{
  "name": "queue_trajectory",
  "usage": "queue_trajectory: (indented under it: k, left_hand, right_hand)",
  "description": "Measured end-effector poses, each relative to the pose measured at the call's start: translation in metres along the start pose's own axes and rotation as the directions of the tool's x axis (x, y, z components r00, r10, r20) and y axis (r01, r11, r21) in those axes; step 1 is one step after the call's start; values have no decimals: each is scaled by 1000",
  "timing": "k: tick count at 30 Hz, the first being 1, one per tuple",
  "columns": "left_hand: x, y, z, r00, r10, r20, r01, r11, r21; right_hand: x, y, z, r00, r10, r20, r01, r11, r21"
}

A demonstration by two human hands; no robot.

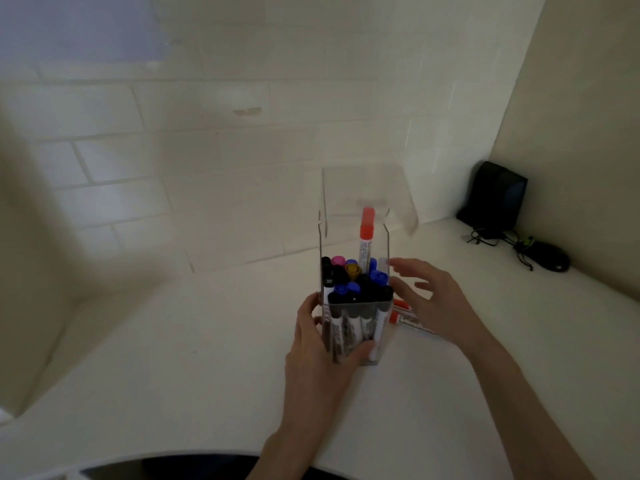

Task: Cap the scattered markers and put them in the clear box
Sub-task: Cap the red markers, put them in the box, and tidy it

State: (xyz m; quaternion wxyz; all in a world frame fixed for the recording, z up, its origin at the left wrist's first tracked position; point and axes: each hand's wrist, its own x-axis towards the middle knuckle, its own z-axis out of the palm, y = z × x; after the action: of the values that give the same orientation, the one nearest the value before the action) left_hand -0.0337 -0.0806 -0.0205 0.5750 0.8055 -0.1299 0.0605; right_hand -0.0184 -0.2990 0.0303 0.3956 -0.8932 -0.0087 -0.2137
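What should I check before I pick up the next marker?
1. Box held steady: the left hand grips the clear box low on its side. Ok.
2. Picking hand free: the right hand is open beside the box and holds nothing. Ok.
3. All markers put away: red-capped markers lie on the table to the right of the box. Not ok.
4. Those markers capped: red caps show, but the hand hides the rest. Cannot tell.
5. Room in the box: it looks packed, and a tall red marker sticks up above the others. Cannot tell.
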Motion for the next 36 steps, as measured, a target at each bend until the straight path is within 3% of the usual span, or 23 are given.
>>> queue_trajectory:
  k: [3,6,9,14,17,21,23,27,30,36]
  left_hand:
    - [7,3,-6,999,5,52,0,996,-93]
    - [22,25,-28,988,146,48,-133,970,-204]
    - [46,53,-54,960,266,84,-227,919,-322]
    - [76,83,-73,916,362,176,-291,898,-331]
    - [86,102,-68,954,267,135,-209,918,-338]
    - [105,127,-60,994,-10,111,51,923,-381]
    - [114,136,-59,988,-72,133,112,940,-324]
    - [125,132,-56,980,-132,152,169,949,-267]
    - [126,120,-55,981,-93,172,139,950,-279]
    - [107,86,-48,974,3,225,78,934,-350]
  right_hand:
    - [-2,-1,-5,1000,14,16,-14,1000,11]
    - [-9,-16,-14,992,0,125,-23,982,186]
    - [-16,-36,-25,989,-55,140,0,931,366]
    - [-16,-69,-48,975,-153,164,46,853,520]
    - [-10,-82,-48,978,-178,113,88,829,552]
    - [-2,-89,-41,991,-130,-8,116,850,513]
    - [2,-92,-37,987,-129,-98,159,889,430]
    - [6,-97,-26,932,-233,-277,261,963,67]
    - [1,-101,-23,921,-292,-258,263,955,-141]
    - [14,-116,-13,945,-255,-205,164,912,-376]
